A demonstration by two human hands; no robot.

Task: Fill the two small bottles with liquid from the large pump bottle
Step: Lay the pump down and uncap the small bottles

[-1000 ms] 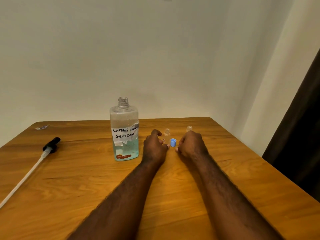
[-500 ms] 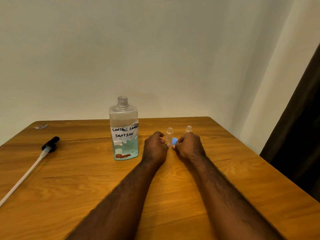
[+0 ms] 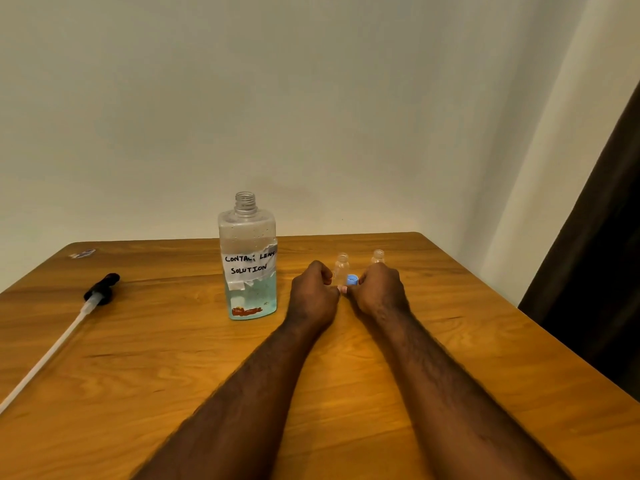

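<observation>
A person's two bare forearms stretch across a wooden table (image 3: 173, 375), both hands resting knuckles-up near the middle of the tabletop, almost touching each other. The left hand (image 3: 313, 296) is balled, fingers curled under and thumb tucked toward the nearer of two small bottles. Whether it grips anything cannot be told from here, since that bottle's base is hidden behind the knuckles. The right hand (image 3: 379, 292) is also curled, its fingertips closed on a blue cap (image 3: 352, 279) held low in the gap between the two hands.

The left small bottle (image 3: 342, 263), clear and uncapped, stands upright just beyond that gap. The right small bottle (image 3: 378, 256), likewise clear and open at the neck, stands upright just behind the right hand's knuckles.

The large bottle (image 3: 247, 258) stands upright to the left of the left hand, near but apart from it. Its threaded neck is open, blue-green liquid fills roughly its lower third, and a taped paper label is handwritten "contact lens solution". Its pump head (image 3: 102, 289), black with a long white tube (image 3: 45, 358), lies flat well off to the left. A small sticker (image 3: 82, 253) sits by the table's far left corner, and a dark curtain (image 3: 606, 254) hangs at right.
</observation>
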